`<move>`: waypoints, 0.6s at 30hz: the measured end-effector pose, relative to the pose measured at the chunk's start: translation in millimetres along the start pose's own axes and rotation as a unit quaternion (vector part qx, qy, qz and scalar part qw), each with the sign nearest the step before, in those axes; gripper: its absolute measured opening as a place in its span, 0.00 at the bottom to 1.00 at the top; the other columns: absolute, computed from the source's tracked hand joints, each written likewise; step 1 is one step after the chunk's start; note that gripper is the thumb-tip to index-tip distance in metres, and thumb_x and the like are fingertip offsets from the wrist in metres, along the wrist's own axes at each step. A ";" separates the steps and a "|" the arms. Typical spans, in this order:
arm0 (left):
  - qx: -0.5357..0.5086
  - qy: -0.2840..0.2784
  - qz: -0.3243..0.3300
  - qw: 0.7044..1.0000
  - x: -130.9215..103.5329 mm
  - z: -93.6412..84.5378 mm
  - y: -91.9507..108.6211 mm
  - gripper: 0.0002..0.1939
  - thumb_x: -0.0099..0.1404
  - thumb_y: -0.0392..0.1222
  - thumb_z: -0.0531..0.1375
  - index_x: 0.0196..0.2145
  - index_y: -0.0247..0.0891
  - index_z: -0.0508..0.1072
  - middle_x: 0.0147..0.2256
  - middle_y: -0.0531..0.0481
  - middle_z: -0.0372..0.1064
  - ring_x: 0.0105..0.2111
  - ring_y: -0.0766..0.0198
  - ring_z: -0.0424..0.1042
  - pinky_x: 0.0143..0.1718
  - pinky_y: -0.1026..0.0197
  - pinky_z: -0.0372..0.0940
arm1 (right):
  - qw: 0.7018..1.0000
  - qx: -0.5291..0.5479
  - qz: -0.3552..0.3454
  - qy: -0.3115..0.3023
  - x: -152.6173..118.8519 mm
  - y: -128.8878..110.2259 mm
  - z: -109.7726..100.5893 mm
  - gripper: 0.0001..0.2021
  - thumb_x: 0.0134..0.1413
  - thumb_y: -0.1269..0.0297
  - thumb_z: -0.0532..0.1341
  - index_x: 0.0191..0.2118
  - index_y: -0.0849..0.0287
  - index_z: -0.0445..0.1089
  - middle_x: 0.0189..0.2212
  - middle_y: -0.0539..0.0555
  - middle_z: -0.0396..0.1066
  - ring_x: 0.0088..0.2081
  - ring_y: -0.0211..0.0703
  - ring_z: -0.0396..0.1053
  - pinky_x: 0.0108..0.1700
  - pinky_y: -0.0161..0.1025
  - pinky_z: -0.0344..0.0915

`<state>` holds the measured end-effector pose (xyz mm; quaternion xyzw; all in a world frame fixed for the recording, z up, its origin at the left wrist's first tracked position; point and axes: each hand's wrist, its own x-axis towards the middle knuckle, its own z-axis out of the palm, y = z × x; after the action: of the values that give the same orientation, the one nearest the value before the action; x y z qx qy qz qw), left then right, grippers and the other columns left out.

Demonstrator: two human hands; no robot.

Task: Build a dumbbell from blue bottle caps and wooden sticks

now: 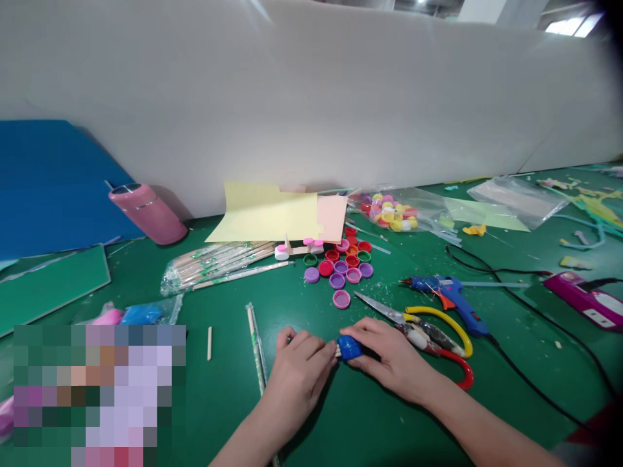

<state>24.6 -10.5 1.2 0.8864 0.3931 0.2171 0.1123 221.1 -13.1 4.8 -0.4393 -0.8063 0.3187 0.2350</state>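
My right hand [389, 357] grips a small shiny blue piece [349, 348] between thumb and fingers, above the green table [389, 428]. Ends of a few pale thin sticks [338, 350] poke out of its left side. My left hand [304, 366] is closed, its fingertips meeting these stick ends; what lies inside its curled fingers is mostly hidden. Just left of it lie wrapped wooden sticks [254, 337] and one short bare stick [209, 344]. Scissors [403, 318] with a yellow and a red handle lie right beside my right hand.
Several coloured bottle caps [337, 281] lie ahead, with a bag of caps [392, 213] behind. A blue glue gun [448, 295] trails a black cord toward a purple power strip [584, 298]. A pink bottle [148, 214], paper sheets [270, 217] and bagged sticks [214, 263] stand or lie farther back.
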 end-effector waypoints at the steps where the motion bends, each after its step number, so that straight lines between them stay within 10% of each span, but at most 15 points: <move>1: 0.000 -0.001 0.000 1.000 0.2 0.1 -0.1 0.09 0.63 0.35 0.51 0.38 0.38 0.71 0.28 0.49 0.71 0.28 0.61 0.64 0.35 0.54 0.49 | 1.000 0.001 -0.001 0.000 0.0 0.3 0.0 0.15 0.54 0.66 0.57 0.48 0.55 0.63 0.40 0.54 0.65 0.41 0.44 0.62 0.43 0.39 0.58; 18: 0.008 -0.007 -0.005 1.000 0.3 0.8 0.1 0.10 0.63 0.35 0.51 0.37 0.38 0.71 0.28 0.50 0.71 0.29 0.61 0.64 0.35 0.53 0.50 | 1.000 -0.013 -0.003 0.002 -0.1 0.1 -0.3 0.14 0.54 0.65 0.56 0.48 0.56 0.63 0.40 0.54 0.66 0.41 0.44 0.63 0.44 0.39 0.59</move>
<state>25.2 -10.4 0.7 0.8867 0.3985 0.2075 0.1095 221.3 -13.1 4.9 -0.4405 -0.8112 0.3065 0.2323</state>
